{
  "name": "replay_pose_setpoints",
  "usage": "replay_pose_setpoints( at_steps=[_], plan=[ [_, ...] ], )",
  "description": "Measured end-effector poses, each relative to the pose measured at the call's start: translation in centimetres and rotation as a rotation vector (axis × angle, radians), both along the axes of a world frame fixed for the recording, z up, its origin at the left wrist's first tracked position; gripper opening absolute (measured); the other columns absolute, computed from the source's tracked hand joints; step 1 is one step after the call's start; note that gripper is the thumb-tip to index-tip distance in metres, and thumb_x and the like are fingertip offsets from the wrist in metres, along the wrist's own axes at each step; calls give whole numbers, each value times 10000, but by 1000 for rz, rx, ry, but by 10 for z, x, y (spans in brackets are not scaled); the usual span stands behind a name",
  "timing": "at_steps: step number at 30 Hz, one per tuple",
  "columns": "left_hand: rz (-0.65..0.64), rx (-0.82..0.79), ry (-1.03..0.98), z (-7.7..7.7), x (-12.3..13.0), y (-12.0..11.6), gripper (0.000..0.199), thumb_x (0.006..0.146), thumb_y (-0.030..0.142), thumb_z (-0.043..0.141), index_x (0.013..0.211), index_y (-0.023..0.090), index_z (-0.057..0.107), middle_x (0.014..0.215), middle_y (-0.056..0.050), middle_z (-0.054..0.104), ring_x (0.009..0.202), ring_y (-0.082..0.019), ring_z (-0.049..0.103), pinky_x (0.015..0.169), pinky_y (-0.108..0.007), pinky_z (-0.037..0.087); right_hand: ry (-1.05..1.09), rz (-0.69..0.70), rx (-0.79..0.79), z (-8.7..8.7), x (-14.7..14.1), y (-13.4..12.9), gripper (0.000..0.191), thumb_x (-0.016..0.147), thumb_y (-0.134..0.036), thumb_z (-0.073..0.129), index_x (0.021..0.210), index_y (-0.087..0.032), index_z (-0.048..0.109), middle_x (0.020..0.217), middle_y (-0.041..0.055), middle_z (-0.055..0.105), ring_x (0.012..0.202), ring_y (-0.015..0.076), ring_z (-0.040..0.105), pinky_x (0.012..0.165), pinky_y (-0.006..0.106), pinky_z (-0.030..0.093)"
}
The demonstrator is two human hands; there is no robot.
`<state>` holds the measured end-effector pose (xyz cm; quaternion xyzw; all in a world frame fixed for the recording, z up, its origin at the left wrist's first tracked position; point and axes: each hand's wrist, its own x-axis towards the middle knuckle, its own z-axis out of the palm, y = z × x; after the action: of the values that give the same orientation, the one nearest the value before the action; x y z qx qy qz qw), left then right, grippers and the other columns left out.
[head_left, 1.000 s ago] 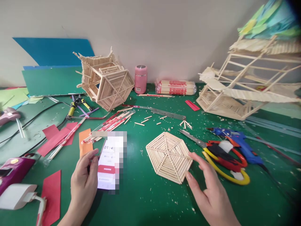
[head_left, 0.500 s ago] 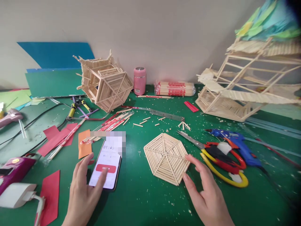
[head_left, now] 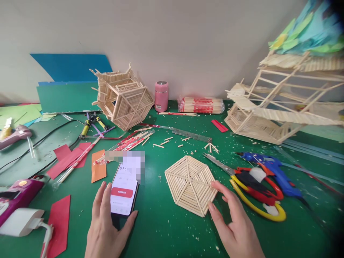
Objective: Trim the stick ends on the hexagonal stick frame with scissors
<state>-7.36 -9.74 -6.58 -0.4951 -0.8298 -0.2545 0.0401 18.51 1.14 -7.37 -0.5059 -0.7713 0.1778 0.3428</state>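
Observation:
A lit smartphone (head_left: 122,195) lies on the green table, and my left hand (head_left: 109,218) is around its lower end, thumb and fingers apart on either side. Whether it touches the phone is unclear. Right of the phone, a flat polygonal panel of wooden sticks (head_left: 190,184) rests on the table. The thumb and index fingertips of my right hand (head_left: 232,218) touch its right edge, spread apart and not closed on it. Scissors (head_left: 247,182) with red and yellow handles lie beyond my right hand, beside a blue glue gun (head_left: 279,172).
Stick structures stand at the back left (head_left: 129,104) and right (head_left: 274,118). Between them are a pink flask (head_left: 161,96) and packed sticks (head_left: 201,105). Wrapped sticks (head_left: 131,139), red paper (head_left: 60,222), a white plug (head_left: 21,222) and a pink glue gun (head_left: 17,136) lie left.
My left hand has moved right and down, its thumb leaving the phone's screen for the lower right corner. My right hand stays at the panel's edge. The view has shifted slightly.

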Motion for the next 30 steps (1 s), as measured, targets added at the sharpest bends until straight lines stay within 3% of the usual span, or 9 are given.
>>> replay_pose_setpoints(
  at_steps=[9, 14, 20, 30],
  plan=[
    [-91, -14, 67, -5, -15, 7, 779, 785, 422, 565, 1409, 244, 133, 1373, -211, 324, 1184, -388, 456, 754, -467, 536, -16, -12, -12, 0, 0, 0, 361, 879, -300, 450, 1231, -221, 434, 1164, 121, 581, 1070, 276, 559, 825, 423, 517],
    [-87, 14, 113, -5, -12, 5, 687, 796, 397, 557, 1367, 193, 235, 1357, -228, 336, 1147, -400, 472, 810, -515, 500, -16, 2, -22, 1, -1, 1, 356, 880, -300, 453, 1227, -221, 439, 1164, 121, 579, 1072, 270, 555, 844, 429, 508],
    [-177, 12, 329, 0, -11, 3, 429, 793, 292, 570, 1181, 183, 425, 1338, -242, 333, 1104, -427, 464, 820, -569, 435, -31, 6, 1, -1, 0, 1, 356, 881, -300, 451, 1228, -223, 434, 1165, 119, 578, 1089, 272, 546, 818, 409, 523],
    [-247, -27, 373, 2, -9, 4, 406, 787, 255, 558, 1165, 217, 415, 1336, -222, 314, 1137, -433, 413, 841, -573, 398, -41, 9, -1, -1, 1, 1, 361, 882, -312, 445, 1230, -218, 432, 1161, 120, 584, 1073, 275, 557, 827, 424, 517]
  ],
)
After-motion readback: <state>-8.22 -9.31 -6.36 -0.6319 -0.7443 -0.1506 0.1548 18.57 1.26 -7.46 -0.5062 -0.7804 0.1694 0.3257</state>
